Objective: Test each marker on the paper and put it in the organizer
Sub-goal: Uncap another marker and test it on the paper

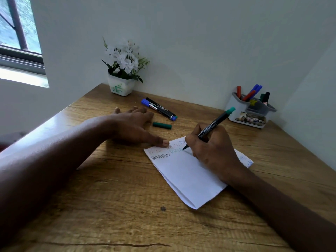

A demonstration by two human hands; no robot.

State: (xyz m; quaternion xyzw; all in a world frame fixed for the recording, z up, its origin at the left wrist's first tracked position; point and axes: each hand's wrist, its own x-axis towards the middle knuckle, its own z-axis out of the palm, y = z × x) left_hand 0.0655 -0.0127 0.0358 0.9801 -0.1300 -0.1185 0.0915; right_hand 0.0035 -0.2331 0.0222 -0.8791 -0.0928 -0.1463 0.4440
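My right hand point(212, 151) grips the green marker point(212, 125) right of frame centre, fingers curled round the barrel, tip touching the paper point(187, 177). My left hand point(131, 126) lies flat on the table point(109, 206), fingers straight, thumb pressing the paper's upper left corner. The green cap point(162, 125) lies just above that thumb. Two other markers point(160, 109) lie beyond it. The organizer point(251, 110), holding several markers, stands at the right, by the wall.

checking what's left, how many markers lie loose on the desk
2. A blue-capped marker and a dark marker lie side by side beyond the left hand. The right hand holds a green marker; none looks hidden.
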